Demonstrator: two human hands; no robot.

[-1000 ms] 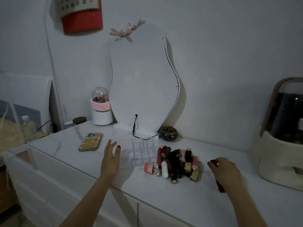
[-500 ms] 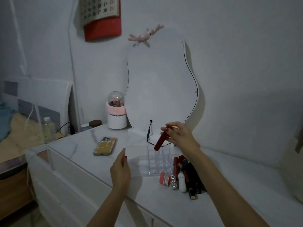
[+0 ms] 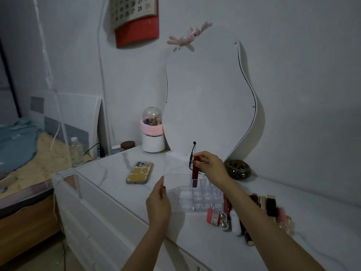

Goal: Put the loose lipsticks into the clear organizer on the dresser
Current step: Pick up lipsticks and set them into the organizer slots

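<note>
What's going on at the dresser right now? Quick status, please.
Right hand pinches red lipstick upright, its lower end in a back slot of the clear organizer. Left hand steadies the organizer's left side. Loose lipsticks wait on the right. Nothing blocking.

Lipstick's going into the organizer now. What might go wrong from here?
The red lipstick is only partly in a back slot; released tilted, it may catch on a divider. The clear organizer looks light, steadied only by left hand at its edge. The right hand forearm hangs over the loose lipsticks and might scatter them.
</note>
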